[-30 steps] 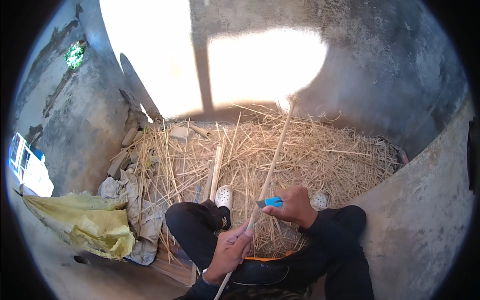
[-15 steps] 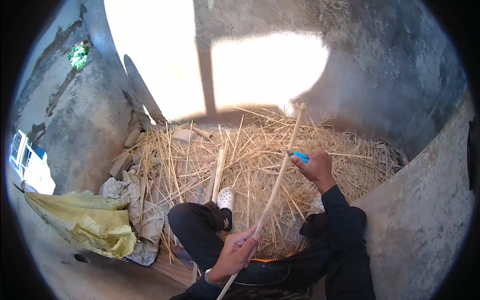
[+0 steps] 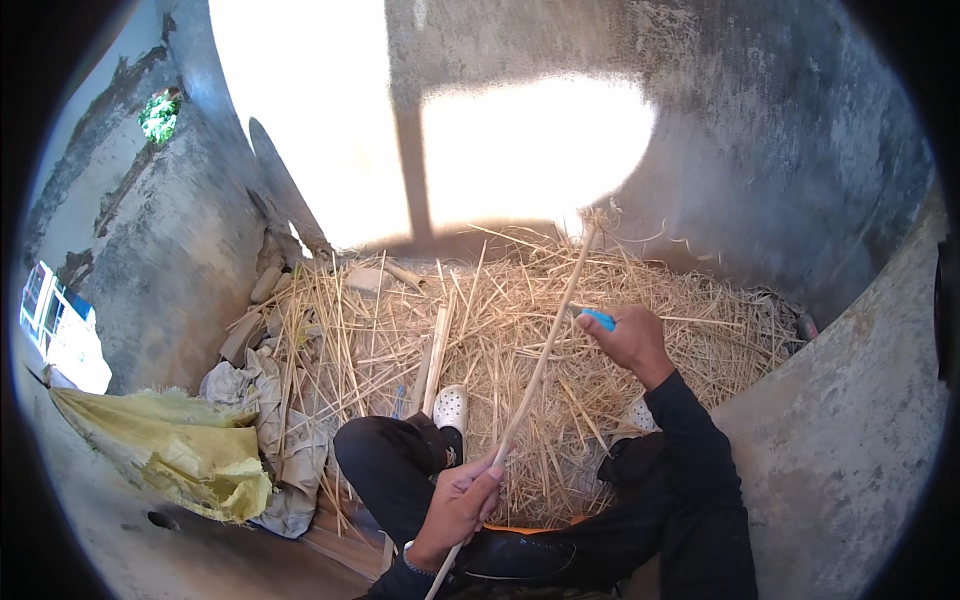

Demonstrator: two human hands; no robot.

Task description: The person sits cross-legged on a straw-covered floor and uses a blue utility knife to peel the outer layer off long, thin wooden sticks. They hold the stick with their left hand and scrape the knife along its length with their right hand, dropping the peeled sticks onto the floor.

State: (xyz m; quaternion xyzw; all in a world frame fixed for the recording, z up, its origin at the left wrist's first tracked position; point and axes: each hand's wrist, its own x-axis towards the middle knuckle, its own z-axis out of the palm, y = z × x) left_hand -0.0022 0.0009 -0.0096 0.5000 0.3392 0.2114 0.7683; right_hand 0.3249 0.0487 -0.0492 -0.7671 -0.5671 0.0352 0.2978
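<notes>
A long, pale, cane-like stick [image 3: 540, 370] slants from my lap up and away over the straw, with a frayed tuft at its far end. My left hand [image 3: 460, 508] is wrapped round its lower part above my thigh. In my right hand [image 3: 637, 343] is a small knife with a blue handle [image 3: 598, 318], its thumb along the handle. The dark blade points left at the stick's upper half; whether it touches the stick I cannot tell.
Loose straw [image 3: 700, 310] covers the floor around my feet. Split wooden strips [image 3: 436, 350] lie beside my white clog [image 3: 451, 407]. To the left are a yellow sack [image 3: 190, 450] and a greyish cloth [image 3: 300, 450]. Concrete walls [image 3: 760, 130] enclose the spot.
The stick has shifted a little to the left, and my left hand with it. My right hand stays nearly in place, still holding the knife beside the stick.
</notes>
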